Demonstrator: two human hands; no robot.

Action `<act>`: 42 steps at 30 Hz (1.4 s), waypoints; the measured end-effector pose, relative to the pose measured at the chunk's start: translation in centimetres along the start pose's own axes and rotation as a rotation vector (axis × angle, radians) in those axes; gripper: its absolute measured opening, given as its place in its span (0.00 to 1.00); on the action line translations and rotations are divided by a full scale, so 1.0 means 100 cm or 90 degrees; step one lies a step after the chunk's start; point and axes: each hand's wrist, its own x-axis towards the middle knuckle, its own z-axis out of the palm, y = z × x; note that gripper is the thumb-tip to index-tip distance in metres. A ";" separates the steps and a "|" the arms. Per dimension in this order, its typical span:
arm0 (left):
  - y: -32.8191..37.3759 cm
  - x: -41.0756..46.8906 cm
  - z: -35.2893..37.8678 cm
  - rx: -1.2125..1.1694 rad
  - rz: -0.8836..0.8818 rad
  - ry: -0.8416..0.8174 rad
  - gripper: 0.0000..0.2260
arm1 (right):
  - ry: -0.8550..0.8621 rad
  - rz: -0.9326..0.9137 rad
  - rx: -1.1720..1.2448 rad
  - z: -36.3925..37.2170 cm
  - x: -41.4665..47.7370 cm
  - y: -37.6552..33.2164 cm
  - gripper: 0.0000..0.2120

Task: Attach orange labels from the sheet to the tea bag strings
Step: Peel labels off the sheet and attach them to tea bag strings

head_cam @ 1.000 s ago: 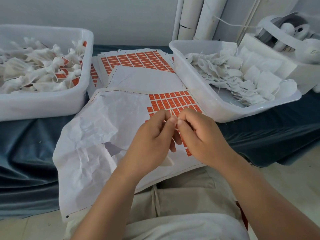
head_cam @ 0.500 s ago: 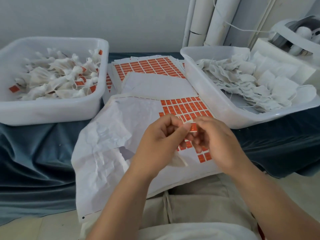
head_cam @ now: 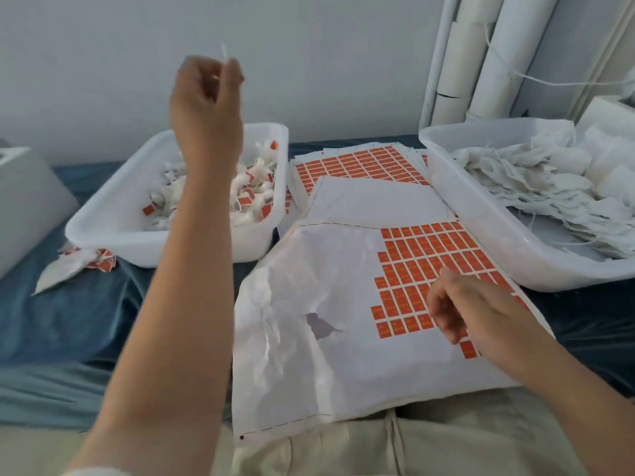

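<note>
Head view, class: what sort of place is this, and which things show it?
Likely a hand-labelling workstation: a white plastic tub of unlabelled white tea bags, a second white tub of bags with orange tags, and a white sheet of orange labels.

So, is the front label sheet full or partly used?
Partly used: the label sheet bears orange labels only at right; the rest is bare.

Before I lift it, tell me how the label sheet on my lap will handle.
Probably floppy: the sheet is wrinkled across its bare left part and bends down onto the lap. It likely tears easily, since a hole already gapes mid-sheet. It seems to be light, thin paper, so a one-corner lift would likely make it fold.
</note>
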 end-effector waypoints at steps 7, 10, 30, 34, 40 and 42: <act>-0.080 0.045 -0.015 0.648 -0.151 -0.605 0.14 | -0.063 0.011 -0.035 0.000 -0.003 -0.010 0.23; -0.086 0.035 -0.028 0.566 -0.125 -0.513 0.12 | -0.061 -0.003 -0.040 -0.005 -0.005 -0.014 0.24; 0.066 -0.206 0.001 -0.126 -0.214 -0.555 0.17 | -0.088 0.295 -0.653 -0.179 0.075 -0.008 0.03; 0.061 -0.215 0.009 -0.136 -0.228 -0.561 0.18 | -0.042 0.265 -0.687 -0.171 0.076 0.012 0.07; 0.059 -0.218 0.012 -0.158 -0.257 -0.559 0.16 | 0.155 0.189 -0.416 -0.177 0.058 0.012 0.09; 0.059 -0.219 0.013 -0.158 -0.260 -0.561 0.16 | 0.126 0.209 -0.403 -0.177 0.055 0.011 0.11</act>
